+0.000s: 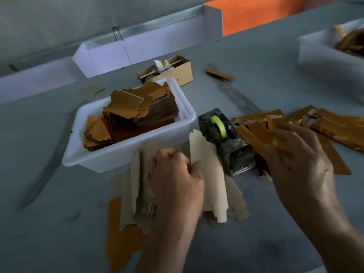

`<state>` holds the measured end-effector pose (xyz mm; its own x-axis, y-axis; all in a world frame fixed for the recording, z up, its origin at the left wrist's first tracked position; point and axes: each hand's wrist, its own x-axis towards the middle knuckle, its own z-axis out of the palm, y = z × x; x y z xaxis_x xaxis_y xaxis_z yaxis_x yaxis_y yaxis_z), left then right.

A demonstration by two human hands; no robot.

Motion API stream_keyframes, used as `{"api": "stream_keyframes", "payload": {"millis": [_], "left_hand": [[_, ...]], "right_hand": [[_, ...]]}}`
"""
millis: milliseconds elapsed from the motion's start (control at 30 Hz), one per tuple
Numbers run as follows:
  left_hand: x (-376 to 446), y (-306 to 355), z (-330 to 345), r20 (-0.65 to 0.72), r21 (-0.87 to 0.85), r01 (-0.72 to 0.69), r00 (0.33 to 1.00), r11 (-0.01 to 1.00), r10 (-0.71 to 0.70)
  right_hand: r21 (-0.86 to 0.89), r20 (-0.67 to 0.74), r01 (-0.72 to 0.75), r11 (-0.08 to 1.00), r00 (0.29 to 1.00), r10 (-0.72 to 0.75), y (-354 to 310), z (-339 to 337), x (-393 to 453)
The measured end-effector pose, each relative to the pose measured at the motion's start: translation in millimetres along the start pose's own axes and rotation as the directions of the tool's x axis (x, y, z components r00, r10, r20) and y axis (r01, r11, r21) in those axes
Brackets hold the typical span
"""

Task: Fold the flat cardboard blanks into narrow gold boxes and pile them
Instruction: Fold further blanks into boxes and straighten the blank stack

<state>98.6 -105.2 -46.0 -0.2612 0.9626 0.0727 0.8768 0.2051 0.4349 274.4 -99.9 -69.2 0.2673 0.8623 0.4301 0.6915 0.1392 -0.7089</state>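
Note:
A loose heap of flat cardboard blanks lies pale side up on the grey table in front of me. My left hand is curled on the heap and pinches one pale blank, which stands tilted up from it. My right hand is blurred, fingers spread, over the near edge of a pile of narrow gold boxes at the right. What its fingers hold is not clear. A white tub behind the heap holds stacked gold blanks.
A black tape dispenser with a green roll stands between the tub and the gold pile. A brown carton sits behind the tub. Another white tub stands at the far right, and white trays line the back.

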Motion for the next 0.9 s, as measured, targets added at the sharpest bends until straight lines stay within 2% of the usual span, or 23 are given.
{"api": "stream_keyframes", "payload": {"millis": [100, 200, 300, 367, 467, 600, 667, 900], "left_hand": [[0.3, -4.7, -21.3, 0.051, -0.353, 0.055, 0.998, 0.934, -0.04], [0.9, -14.8, -38.4, 0.145, -0.529, 0.16, 0.985, 0.833, -0.097], [1.6, -21.4, -49.2, 0.227, -0.628, 0.244, 0.966, 0.739, -0.126], [0.6, -24.1, -52.4, 0.255, -0.659, 0.264, 0.959, 0.705, -0.121], [-0.5, -26.7, -53.2, 0.262, -0.656, 0.263, 0.958, 0.707, -0.114], [-3.3, -25.1, -53.8, 0.273, -0.676, 0.229, 0.961, 0.701, -0.051], [-4.5, -20.4, -52.6, 0.292, -0.69, 0.247, 0.955, 0.68, -0.051], [-1.6, -18.8, -39.3, 0.273, -0.619, 0.226, 0.96, 0.752, -0.064]], "right_hand": [[0.155, 0.108, -0.058, 0.986, 0.993, 0.041, -10.6, -1.4, -11.4], [0.253, 0.299, -0.171, 0.952, 0.95, 0.091, -25.1, 2.9, -23.0], [0.354, 0.428, -0.323, 0.878, 0.89, 0.155, -33.0, 10.2, -32.1], [0.417, 0.56, -0.458, 0.785, 0.81, 0.175, -38.4, 13.8, -36.1], [0.509, 0.706, -0.654, 0.56, 0.689, 0.162, -45.2, 18.2, -37.1], [0.55, 0.753, -0.755, 0.358, 0.633, 0.18, -48.5, 22.8, -32.4], [0.56, 0.762, -0.758, 0.335, 0.629, 0.15, -51.8, 23.9, -32.3], [0.574, 0.767, -0.745, 0.341, 0.634, 0.094, -49.9, 25.7, -36.1]]}}
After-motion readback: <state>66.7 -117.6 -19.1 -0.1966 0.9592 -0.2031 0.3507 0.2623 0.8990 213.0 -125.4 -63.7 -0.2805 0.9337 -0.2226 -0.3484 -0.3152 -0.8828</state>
